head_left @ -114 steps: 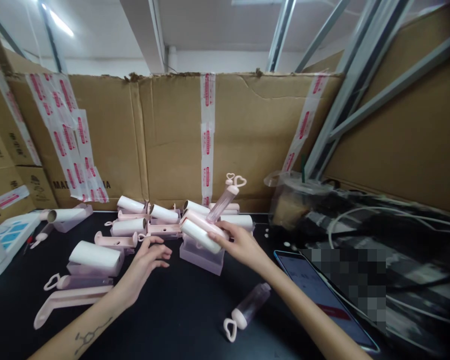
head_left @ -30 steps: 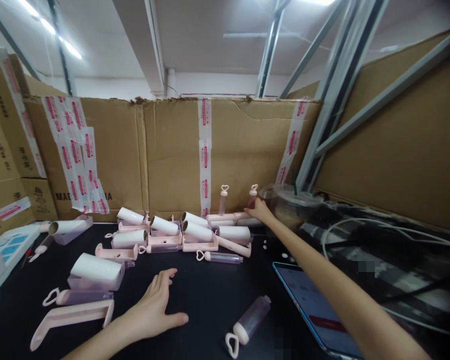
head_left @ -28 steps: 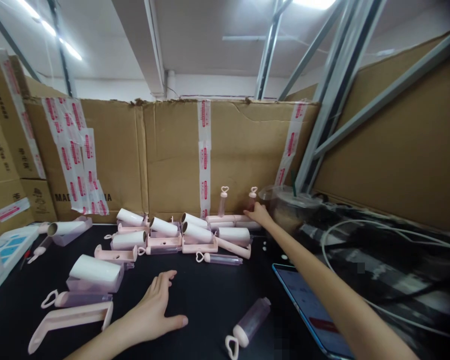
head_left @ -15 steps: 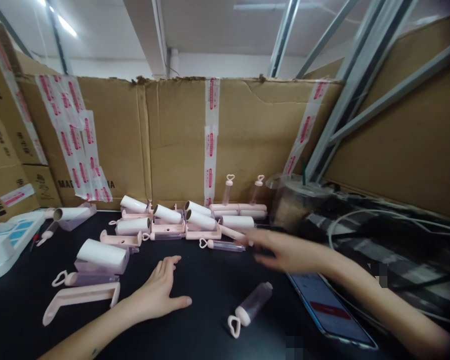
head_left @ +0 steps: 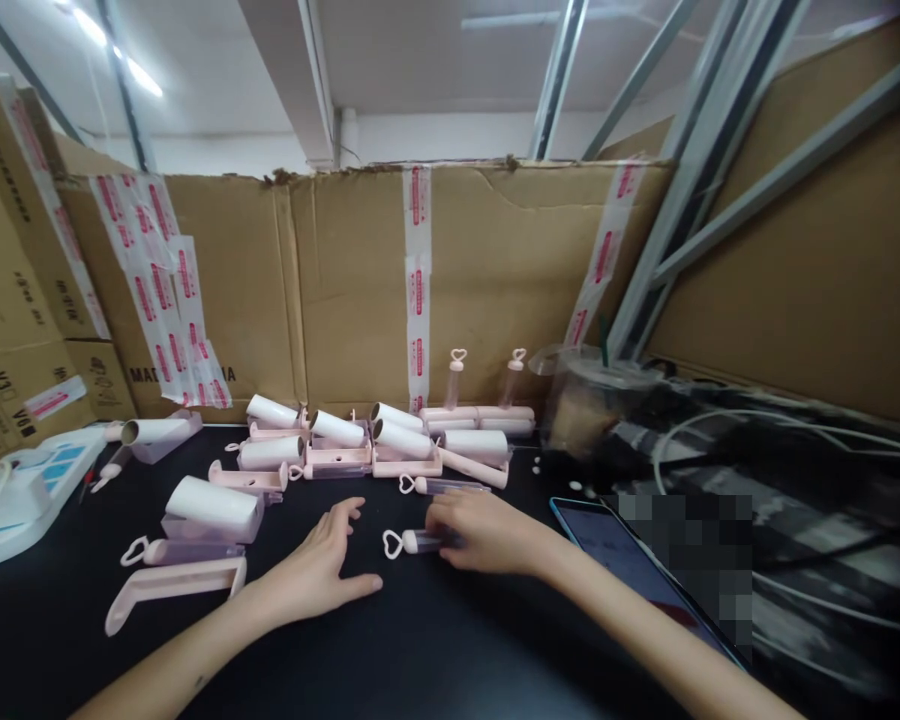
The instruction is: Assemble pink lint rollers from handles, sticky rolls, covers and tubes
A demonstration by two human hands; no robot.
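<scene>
My right hand (head_left: 487, 532) is closed around a translucent tube with a heart-shaped ring handle (head_left: 412, 543), low over the black table, the ring pointing left. Fingers hide the tube's far end. My left hand (head_left: 322, 560) rests open and empty, fingers and thumb apart, left of that ring. Just behind my right hand lies a similar heart-handled tube (head_left: 427, 486). To the left of my left hand are a white paper roll (head_left: 214, 508) on a clear cover, another heart-handled tube (head_left: 195, 552) and a pale pink angled frame (head_left: 176, 582).
White rolls (head_left: 403, 438), clear covers and pink frames (head_left: 337, 458) are clustered along the cardboard wall (head_left: 352, 300). A phone (head_left: 615, 550) and a plastic cup (head_left: 585, 410) stand right, beside cables. A white power strip (head_left: 52, 490) lies at far left.
My right hand has come left and down from the back row and taken hold of the loose heart-handled tube, which now lies level and further left. My left hand has hardly moved.
</scene>
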